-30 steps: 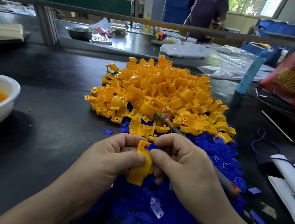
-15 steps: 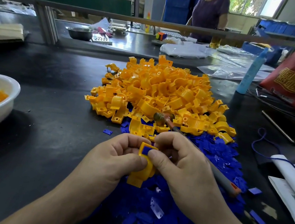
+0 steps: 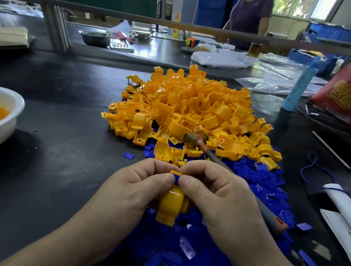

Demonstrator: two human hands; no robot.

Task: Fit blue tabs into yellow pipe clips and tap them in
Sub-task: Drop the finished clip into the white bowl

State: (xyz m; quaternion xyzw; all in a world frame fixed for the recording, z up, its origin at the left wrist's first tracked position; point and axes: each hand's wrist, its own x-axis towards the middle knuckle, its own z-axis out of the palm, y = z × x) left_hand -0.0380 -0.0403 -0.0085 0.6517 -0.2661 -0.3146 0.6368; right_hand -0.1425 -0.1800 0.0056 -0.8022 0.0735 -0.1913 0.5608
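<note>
Left hand (image 3: 137, 192), right hand (image 3: 223, 201) — pinch on clip (image 3: 171, 206)

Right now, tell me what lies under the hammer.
The hammer has its head on the yellow clip pile and its handle across the blue tabs. The right hand covers the handle's middle, so what lies beneath there cannot be seen.
</note>
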